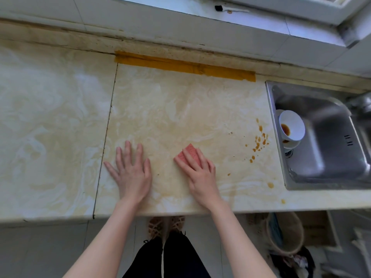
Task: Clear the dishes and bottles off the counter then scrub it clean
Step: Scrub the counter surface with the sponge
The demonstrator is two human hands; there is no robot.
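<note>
Two hands lie flat on the countertop (180,109) near its front edge. The left hand (131,173) rests bare on the stone, fingers straight and spread apart. The right hand (197,173) presses a pink sponge (187,152), fingers straight and close together over it, hiding its near half. Brown drops (259,141) dot the counter's right end, beside the steel sink (321,171). White bowls (292,127) sit stacked at the sink's left wall, the lower ones mostly covered. The tap at the right border is blurred and cut off.
</note>
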